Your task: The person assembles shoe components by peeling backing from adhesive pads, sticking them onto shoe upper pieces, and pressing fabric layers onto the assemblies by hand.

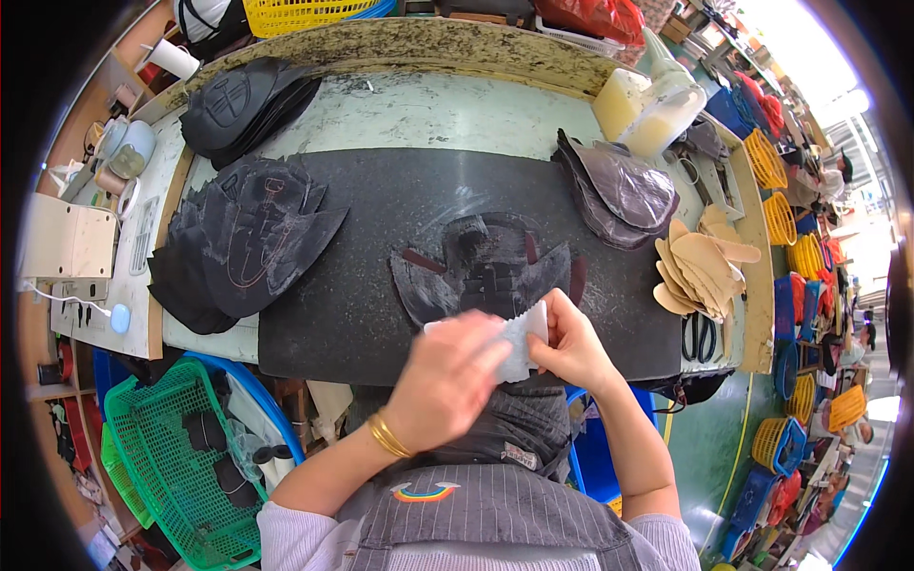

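My right hand (574,350) pinches a white piece (520,344) with a jagged edge between thumb and fingers, holding it over the near part of the black mat (400,190). My left hand (449,373) is blurred and lies over the left part of that white piece; I cannot tell whether it grips it or only touches it. Just beyond my hands, a dark winged panel (487,262) lies flat on the mat, its surface scuffed whitish. To the left I have a fanned stack of dark pieces (252,233), and at the far left of the table (447,109) a black stack (246,105). On the right are shiny dark panels (624,190), tan cutouts (703,266) and, nearer, black-handled scissors (700,340).
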